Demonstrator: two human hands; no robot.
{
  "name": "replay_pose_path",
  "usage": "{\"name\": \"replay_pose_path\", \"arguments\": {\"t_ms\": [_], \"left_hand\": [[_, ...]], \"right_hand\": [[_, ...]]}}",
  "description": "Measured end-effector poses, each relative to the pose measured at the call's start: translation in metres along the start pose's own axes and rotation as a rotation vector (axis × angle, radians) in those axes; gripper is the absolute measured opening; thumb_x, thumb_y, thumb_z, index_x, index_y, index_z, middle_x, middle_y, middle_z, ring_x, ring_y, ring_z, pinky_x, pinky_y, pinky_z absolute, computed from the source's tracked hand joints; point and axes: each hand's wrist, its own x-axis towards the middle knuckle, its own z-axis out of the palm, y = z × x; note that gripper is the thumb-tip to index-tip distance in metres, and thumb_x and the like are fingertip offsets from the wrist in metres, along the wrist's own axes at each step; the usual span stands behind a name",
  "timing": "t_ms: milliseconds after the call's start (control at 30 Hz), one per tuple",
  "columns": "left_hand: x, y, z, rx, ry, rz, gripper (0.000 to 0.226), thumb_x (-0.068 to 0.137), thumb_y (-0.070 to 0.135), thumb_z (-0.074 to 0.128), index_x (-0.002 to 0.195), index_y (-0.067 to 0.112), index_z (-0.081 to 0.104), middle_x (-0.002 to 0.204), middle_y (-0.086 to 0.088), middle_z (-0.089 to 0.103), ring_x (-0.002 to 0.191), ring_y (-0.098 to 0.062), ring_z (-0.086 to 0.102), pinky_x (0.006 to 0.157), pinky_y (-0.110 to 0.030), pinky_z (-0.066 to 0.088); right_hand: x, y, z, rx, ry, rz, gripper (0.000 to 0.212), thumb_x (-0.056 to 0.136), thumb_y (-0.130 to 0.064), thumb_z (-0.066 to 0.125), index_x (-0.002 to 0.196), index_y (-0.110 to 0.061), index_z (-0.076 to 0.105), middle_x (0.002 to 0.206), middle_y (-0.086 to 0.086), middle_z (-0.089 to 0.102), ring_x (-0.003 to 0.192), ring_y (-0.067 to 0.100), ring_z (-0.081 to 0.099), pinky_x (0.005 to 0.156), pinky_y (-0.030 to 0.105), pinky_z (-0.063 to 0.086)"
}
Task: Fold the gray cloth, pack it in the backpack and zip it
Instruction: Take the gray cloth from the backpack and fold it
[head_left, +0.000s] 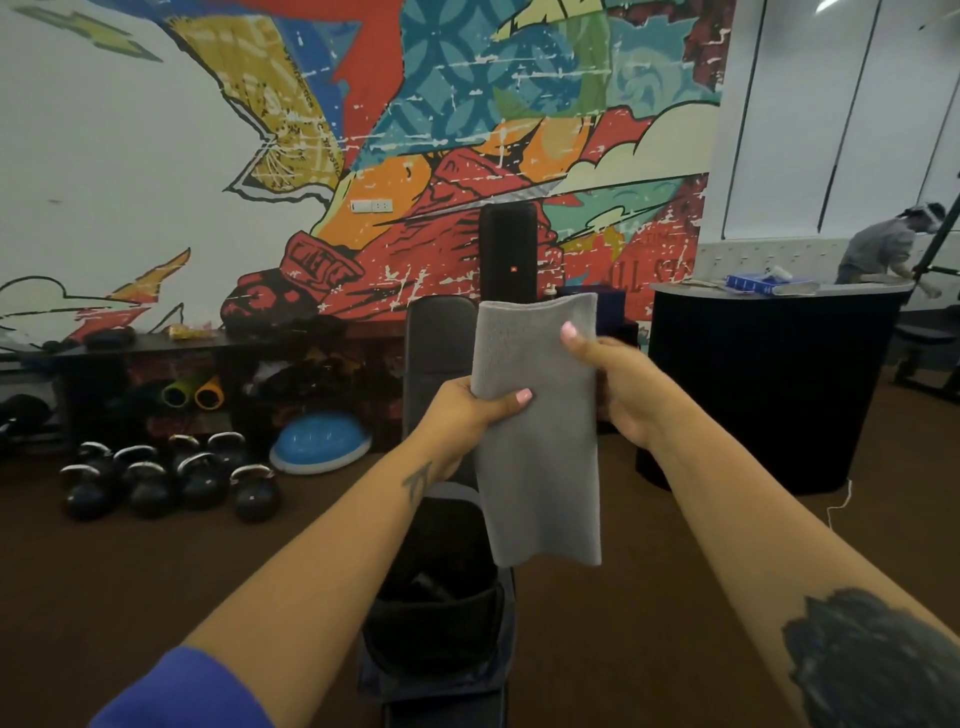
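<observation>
Gray terry cloth (537, 441), folded to a narrow strip, hangs upright in mid-air with its long axis vertical. Left hand (470, 410) pinches its left edge; right hand (618, 379) clasps the right edge slightly higher. Directly below gapes the open black fabric backpack (436, 618), nearer the left hand.

Below the grip, the backpack (436, 613) gapes open on the bench (439, 364); the hanging gray cloth (537, 441) (slack) overlaps its far rim.
</observation>
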Motion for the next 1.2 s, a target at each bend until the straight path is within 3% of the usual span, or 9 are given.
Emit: {"name": "replay_pose_path", "arguments": {"t_ms": [133,267,333,400,533,667,900,1033,1200], "left_hand": [[0.006,0.003,-0.006,-0.011,0.046,-0.071,0.031,0.072,0.020,0.079,0.099,0.010,0.068,0.105,-0.010,0.071,0.100,-0.028,0.067,0.090,-0.043,0.054],[0.009,0.000,-0.011,-0.013,0.058,-0.248,0.055,0.070,0.026,0.079,0.117,0.004,0.061,0.111,-0.012,0.068,0.102,-0.029,0.066,0.091,-0.047,0.053],[0.007,0.001,-0.014,-0.020,-0.015,-0.352,0.058,0.074,0.026,0.075,0.123,0.000,0.057,0.111,-0.012,0.068,0.098,-0.025,0.067,0.080,-0.038,0.058],[0.004,0.000,-0.015,0.013,-0.050,-0.402,0.069,0.077,0.020,0.073,0.136,-0.002,0.043,0.120,-0.014,0.064,0.093,-0.022,0.068,0.069,-0.031,0.059],[0.010,-0.003,-0.013,-0.042,0.070,-0.379,0.100,0.078,0.011,0.073,0.150,0.014,0.005,0.147,-0.016,0.040,0.107,-0.025,0.061,0.074,-0.033,0.057],[0.014,0.006,-0.019,0.065,0.035,-0.358,0.083,0.078,0.011,0.073,0.147,0.019,0.027,0.145,-0.011,0.041,0.118,-0.026,0.054,0.096,-0.041,0.051],[0.010,0.011,-0.016,0.382,0.018,-0.271,0.038,0.072,0.009,0.078,0.109,0.014,0.068,0.118,-0.005,0.062,0.113,-0.025,0.058,0.098,-0.041,0.051],[0.010,0.014,-0.015,0.522,0.059,-0.203,0.017,0.069,0.019,0.081,0.085,0.022,0.075,0.101,-0.003,0.072,0.104,-0.022,0.063,0.097,-0.041,0.050],[0.011,0.027,-0.009,0.624,0.064,-0.107,0.023,0.073,0.025,0.078,0.095,0.019,0.075,0.100,-0.002,0.072,0.095,-0.017,0.066,0.091,-0.038,0.055]], "right_hand": [[-0.003,0.018,-0.007,-0.139,-0.158,0.140,0.021,0.080,-0.017,0.071,0.100,-0.015,0.065,0.106,0.004,0.069,0.099,0.022,0.063,0.078,0.033,0.051],[0.001,0.023,-0.006,-0.115,-0.029,0.160,0.023,0.083,-0.009,0.069,0.105,-0.006,0.066,0.105,0.008,0.069,0.096,0.025,0.064,0.070,0.030,0.050],[0.003,0.022,-0.004,-0.100,0.056,0.139,0.022,0.084,-0.009,0.068,0.104,-0.003,0.065,0.102,0.010,0.068,0.091,0.024,0.063,0.074,0.033,0.049],[0.006,0.023,-0.004,-0.151,0.143,0.104,0.030,0.083,-0.011,0.069,0.111,-0.001,0.062,0.111,0.013,0.065,0.090,0.023,0.061,0.082,0.037,0.049],[0.013,0.031,-0.004,-0.143,0.218,0.090,0.077,0.077,-0.010,0.075,0.141,-0.017,0.035,0.142,0.014,0.043,0.127,0.034,0.044,0.104,0.047,0.038],[0.016,0.033,-0.003,-0.224,0.194,0.065,0.075,0.075,0.001,0.074,0.138,-0.024,0.042,0.142,0.012,0.043,0.128,0.034,0.042,0.103,0.045,0.038],[0.022,0.027,-0.002,-0.357,0.347,-0.002,0.049,0.077,-0.005,0.075,0.117,-0.017,0.048,0.127,0.011,0.050,0.096,0.021,0.048,0.074,0.032,0.040],[0.019,0.022,-0.005,-0.376,0.275,-0.043,0.023,0.082,-0.001,0.068,0.100,-0.016,0.062,0.102,0.004,0.059,0.097,0.020,0.055,0.065,0.021,0.040],[0.016,0.022,-0.008,-0.431,0.159,-0.066,0.019,0.089,-0.003,0.059,0.093,-0.019,0.068,0.099,-0.001,0.063,0.098,0.016,0.055,0.077,0.026,0.040]]}}
